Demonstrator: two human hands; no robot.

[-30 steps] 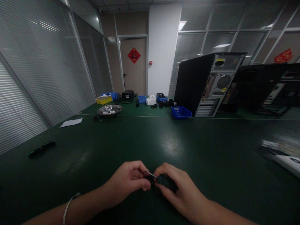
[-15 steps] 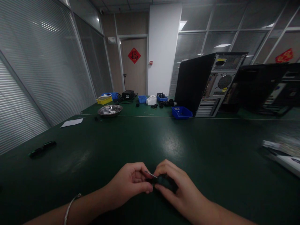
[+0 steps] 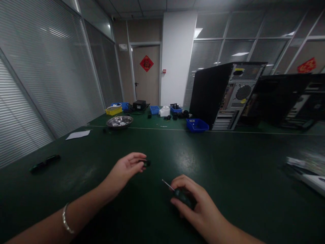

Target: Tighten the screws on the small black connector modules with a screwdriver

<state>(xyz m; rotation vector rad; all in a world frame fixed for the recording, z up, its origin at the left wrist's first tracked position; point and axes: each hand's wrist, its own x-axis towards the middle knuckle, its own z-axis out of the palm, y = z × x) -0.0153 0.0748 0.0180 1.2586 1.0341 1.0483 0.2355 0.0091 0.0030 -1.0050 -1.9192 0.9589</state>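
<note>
My left hand (image 3: 132, 166) is over the middle of the green table, pinching a small dark part (image 3: 146, 163) between thumb and fingers. Lower and to the right, my right hand (image 3: 190, 198) is wrapped round the dark handle of a screwdriver (image 3: 182, 196). Its thin metal shaft points up and to the left, apart from the small part. The two hands are separated by bare tabletop.
A metal dish (image 3: 119, 122), a white paper (image 3: 78, 135) and dark green-black pieces (image 3: 45, 163) lie to the left. A blue bin (image 3: 197, 125) stands before a black computer case (image 3: 212, 96). A white-and-black object (image 3: 308, 174) is at the right edge.
My left hand has moved up and left with the small dark part, away from my right hand. The screwdriver's shaft now shows clearly, and my right hand has barely shifted.
</note>
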